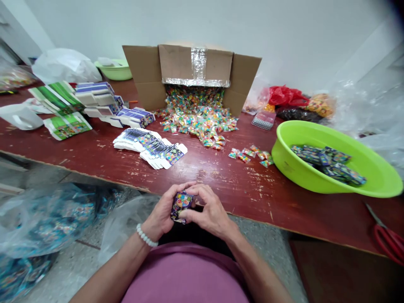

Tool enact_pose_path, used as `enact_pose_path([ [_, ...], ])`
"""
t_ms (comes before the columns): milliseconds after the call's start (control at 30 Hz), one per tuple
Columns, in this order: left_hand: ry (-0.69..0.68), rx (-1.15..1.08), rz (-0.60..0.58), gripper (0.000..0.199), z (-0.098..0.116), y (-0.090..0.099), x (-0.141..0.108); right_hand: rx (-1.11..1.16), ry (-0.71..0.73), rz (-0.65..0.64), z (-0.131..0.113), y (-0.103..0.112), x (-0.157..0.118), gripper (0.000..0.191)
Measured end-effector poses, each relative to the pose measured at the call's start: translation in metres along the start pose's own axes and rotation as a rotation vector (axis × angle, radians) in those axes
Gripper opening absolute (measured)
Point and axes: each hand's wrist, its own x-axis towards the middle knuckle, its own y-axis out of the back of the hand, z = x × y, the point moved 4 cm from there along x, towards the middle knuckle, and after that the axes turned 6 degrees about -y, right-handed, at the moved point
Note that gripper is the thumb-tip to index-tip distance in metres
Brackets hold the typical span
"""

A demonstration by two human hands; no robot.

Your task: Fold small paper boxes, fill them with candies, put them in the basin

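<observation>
Between my two hands, just off the table's front edge, is a small dark printed candy box (182, 205). My left hand (164, 210) wraps its left side and wears a pale bead bracelet. My right hand (210, 210) grips the other side, with the thumb on the lower front face. A fanned stack of flat printed boxes (151, 145) lies on the table ahead. Behind it, small wrapped candies (202, 122) spill from a cardboard carton (195, 63). A short row of candy packets (251, 154) lies nearer the right.
A lime green basin (284, 168) on the right holds several dark boxes (328, 162). Red-handled scissors (386, 240) lie at the right edge of the red table (246, 193). Bundled cartons (101, 101) stand at the left. Plastic bags (63, 219) fill the floor on the left.
</observation>
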Motion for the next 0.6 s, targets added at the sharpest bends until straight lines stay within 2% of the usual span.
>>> enact_pose_path([
  [67, 0.016, -0.109, 0.044, 0.019, -0.003, 0.000, 0.003, -0.219, 0.067, -0.005, -0.001, -0.007, -0.005, 0.075],
  [133, 0.000, -0.162, 0.083, 0.014, -0.006, -0.001, 0.005, -0.413, 0.097, -0.015, 0.000, -0.014, -0.006, 0.093],
  [233, -0.075, -0.017, 0.020, 0.032, -0.005, -0.005, 0.010, -0.598, 0.177, 0.014, -0.001, -0.015, -0.003, 0.090],
  [300, -0.202, 0.279, -0.026, 0.049, 0.007, -0.004, 0.020, -0.647, 0.252, 0.091, -0.006, 0.002, 0.002, 0.081],
  [333, -0.309, 0.490, -0.006, 0.054, 0.017, 0.000, 0.027, -0.664, 0.283, 0.161, -0.009, 0.020, 0.005, 0.077],
  [400, -0.590, 1.021, 0.156, 0.054, 0.046, 0.011, 0.042, -0.727, 0.309, 0.370, -0.015, 0.074, 0.012, 0.074],
  [433, -0.733, 1.292, 0.297, 0.054, 0.062, 0.016, 0.050, -0.789, 0.302, 0.498, -0.018, 0.108, 0.017, 0.075],
  [467, -0.807, 1.519, 0.424, 0.054, 0.074, 0.022, 0.058, -0.869, 0.286, 0.622, -0.019, 0.144, 0.021, 0.080],
  [500, -0.816, 1.706, 0.520, 0.055, 0.084, 0.028, 0.066, -0.950, 0.242, 0.735, -0.020, 0.181, 0.026, 0.085],
  [533, -0.800, 1.854, 0.586, 0.056, 0.091, 0.034, 0.075, -1.013, 0.122, 0.809, -0.017, 0.217, 0.032, 0.087],
  [567, -0.769, 1.965, 0.619, 0.055, 0.096, 0.038, 0.082, -1.032, 0.028, 0.900, -0.014, 0.250, 0.036, 0.092],
  [600, -0.738, 2.046, 0.628, 0.054, 0.100, 0.042, 0.088, -1.023, -0.096, 0.925, -0.008, 0.278, 0.040, 0.098],
])
